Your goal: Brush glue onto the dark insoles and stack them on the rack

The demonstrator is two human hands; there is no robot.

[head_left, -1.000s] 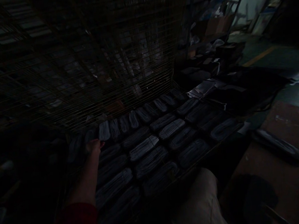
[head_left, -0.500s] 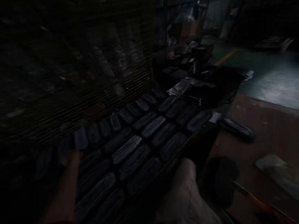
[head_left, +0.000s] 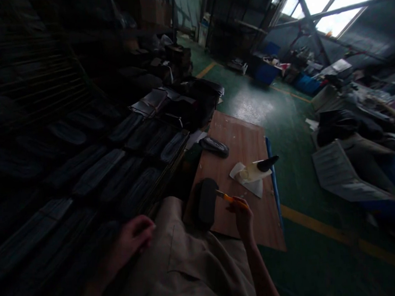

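In the head view my right hand (head_left: 241, 210) is closed around the handle of a slim orange-handled tool (head_left: 226, 197). The tool's narrow tip is at the edge of a dark grey, round-ended block (head_left: 207, 201) on a brown wooden board (head_left: 240, 133). My left hand (head_left: 136, 235) hovers over my lap, fingers loosely curled with a gap between them; I see nothing held. Left of it lie rows of dark, long oval bundles (head_left: 98, 173). Another dark oval bundle (head_left: 215, 146) rests on the board's far left part.
On the board's right side, a pale sheet (head_left: 252, 184) lies under a yellowish piece with a black end (head_left: 268, 163). Beyond the bundles are stacked dark goods (head_left: 194, 98). A light crate (head_left: 346, 173) stands right on the green floor (head_left: 296, 163).
My view has swung right and brightened. My left hand has left the bundles at the far left and come back over my lap. My right hand has come into view with the orange-handled tool.
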